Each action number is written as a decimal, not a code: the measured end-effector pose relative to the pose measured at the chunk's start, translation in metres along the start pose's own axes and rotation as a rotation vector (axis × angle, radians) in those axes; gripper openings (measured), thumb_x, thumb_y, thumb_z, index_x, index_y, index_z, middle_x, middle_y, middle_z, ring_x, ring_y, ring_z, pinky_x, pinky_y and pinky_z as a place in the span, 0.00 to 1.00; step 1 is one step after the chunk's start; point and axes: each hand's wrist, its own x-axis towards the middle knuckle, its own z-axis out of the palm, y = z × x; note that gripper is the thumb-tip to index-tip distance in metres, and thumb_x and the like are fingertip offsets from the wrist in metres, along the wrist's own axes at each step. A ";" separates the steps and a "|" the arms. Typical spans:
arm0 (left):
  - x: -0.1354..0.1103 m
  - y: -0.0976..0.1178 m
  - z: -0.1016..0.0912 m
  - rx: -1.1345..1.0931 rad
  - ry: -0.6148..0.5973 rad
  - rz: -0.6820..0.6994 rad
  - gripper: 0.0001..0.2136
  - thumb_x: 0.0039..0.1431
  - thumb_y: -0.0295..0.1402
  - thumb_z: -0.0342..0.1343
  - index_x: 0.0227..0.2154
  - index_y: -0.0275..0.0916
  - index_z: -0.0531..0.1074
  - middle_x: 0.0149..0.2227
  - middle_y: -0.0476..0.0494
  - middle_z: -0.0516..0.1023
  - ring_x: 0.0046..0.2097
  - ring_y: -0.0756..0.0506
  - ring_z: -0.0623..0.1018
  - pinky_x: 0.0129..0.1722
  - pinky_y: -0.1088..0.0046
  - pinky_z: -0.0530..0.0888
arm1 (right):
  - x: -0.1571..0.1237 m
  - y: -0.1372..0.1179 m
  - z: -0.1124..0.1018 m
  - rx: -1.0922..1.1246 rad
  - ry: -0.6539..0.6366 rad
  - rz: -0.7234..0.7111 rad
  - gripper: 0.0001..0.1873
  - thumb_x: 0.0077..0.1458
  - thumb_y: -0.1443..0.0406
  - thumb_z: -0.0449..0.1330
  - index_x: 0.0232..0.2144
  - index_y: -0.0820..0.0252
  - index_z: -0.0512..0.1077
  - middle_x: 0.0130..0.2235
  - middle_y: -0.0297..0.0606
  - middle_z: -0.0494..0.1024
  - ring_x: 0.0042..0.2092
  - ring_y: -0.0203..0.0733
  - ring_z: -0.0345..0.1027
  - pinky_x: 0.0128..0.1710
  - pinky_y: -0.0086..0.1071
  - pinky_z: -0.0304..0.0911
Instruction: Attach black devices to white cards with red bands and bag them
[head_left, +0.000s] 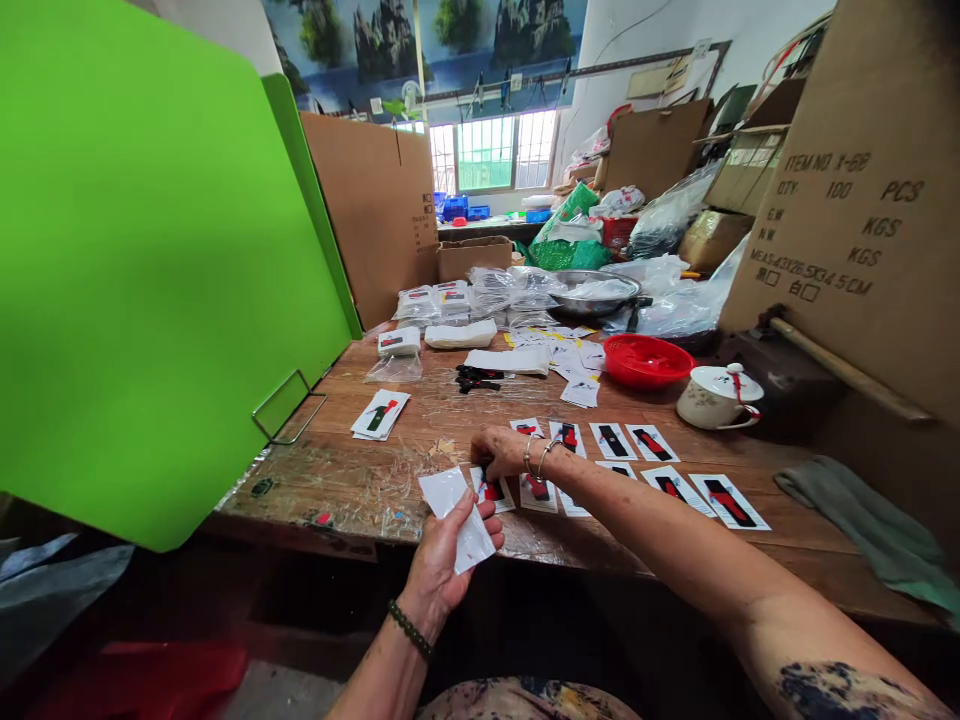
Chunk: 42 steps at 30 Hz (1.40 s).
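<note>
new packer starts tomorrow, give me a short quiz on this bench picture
1. True or false: the left hand holds a white flat packet.
2. Fill in: left of the white lidded ceramic cup sits a round plastic bowl coloured ____.
3. The fingers of the right hand touch: A a white printed card, B the bowl, C the cup?
Key: 1 true; 2 red; 3 A.

Daylight pours through the barred window [495, 150] at top centre, landscape mural [420, 35] above it; cardboard boxes [862, 200] tower at right, green panel [150, 270] fills the left.
</note>
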 end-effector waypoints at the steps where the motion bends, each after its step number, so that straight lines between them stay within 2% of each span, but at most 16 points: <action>1: 0.001 -0.001 0.000 0.003 0.000 0.000 0.09 0.54 0.32 0.62 0.34 0.30 0.73 0.31 0.35 0.81 0.24 0.47 0.79 0.27 0.69 0.79 | 0.001 0.001 0.001 -0.011 -0.003 -0.007 0.16 0.36 0.74 0.63 0.33 0.61 0.78 0.32 0.34 0.80 0.32 0.35 0.69 0.26 0.24 0.56; 6: 0.002 -0.003 -0.002 -0.006 -0.004 0.004 0.11 0.53 0.31 0.64 0.37 0.30 0.74 0.32 0.35 0.81 0.25 0.45 0.80 0.28 0.67 0.79 | 0.001 0.006 -0.002 0.066 -0.031 0.014 0.18 0.36 0.74 0.64 0.35 0.62 0.77 0.33 0.34 0.80 0.32 0.35 0.69 0.26 0.23 0.57; 10: 0.001 -0.002 0.000 0.014 0.026 -0.006 0.09 0.55 0.29 0.61 0.38 0.29 0.74 0.32 0.35 0.81 0.25 0.46 0.79 0.28 0.67 0.79 | -0.004 0.007 -0.010 0.093 -0.038 0.026 0.20 0.37 0.76 0.62 0.37 0.63 0.77 0.35 0.34 0.80 0.34 0.34 0.70 0.28 0.22 0.58; 17: -0.002 0.000 0.004 0.021 0.040 0.007 0.08 0.56 0.28 0.60 0.37 0.29 0.74 0.33 0.36 0.81 0.24 0.46 0.79 0.27 0.68 0.79 | -0.016 0.004 -0.018 0.020 -0.034 0.149 0.12 0.41 0.72 0.64 0.33 0.63 0.79 0.30 0.35 0.80 0.29 0.35 0.69 0.24 0.24 0.56; 26: 0.000 -0.002 0.004 0.017 0.042 0.051 0.10 0.51 0.28 0.64 0.36 0.30 0.75 0.35 0.37 0.81 0.24 0.46 0.79 0.26 0.66 0.80 | -0.012 -0.006 -0.014 -0.049 -0.040 0.236 0.08 0.43 0.69 0.66 0.30 0.63 0.80 0.31 0.40 0.81 0.29 0.37 0.71 0.23 0.25 0.55; 30: -0.002 0.000 0.005 0.040 0.020 0.082 0.11 0.50 0.29 0.65 0.35 0.30 0.75 0.35 0.37 0.81 0.25 0.46 0.79 0.25 0.67 0.80 | -0.014 -0.010 -0.018 -0.098 -0.042 0.287 0.11 0.41 0.67 0.67 0.31 0.66 0.81 0.32 0.44 0.81 0.31 0.41 0.72 0.22 0.26 0.55; 36: -0.001 -0.001 0.004 0.054 0.015 0.085 0.13 0.50 0.30 0.65 0.38 0.30 0.74 0.28 0.40 0.80 0.24 0.46 0.79 0.25 0.69 0.79 | -0.019 -0.011 -0.021 -0.110 -0.056 0.328 0.11 0.43 0.67 0.65 0.33 0.66 0.81 0.33 0.43 0.82 0.32 0.40 0.73 0.23 0.24 0.57; 42: 0.005 -0.001 0.003 0.050 0.024 0.119 0.14 0.49 0.28 0.65 0.40 0.30 0.74 0.29 0.41 0.80 0.24 0.46 0.79 0.24 0.68 0.80 | -0.017 -0.013 -0.017 -0.109 -0.047 0.364 0.14 0.41 0.70 0.65 0.35 0.64 0.81 0.35 0.43 0.82 0.34 0.41 0.74 0.24 0.24 0.58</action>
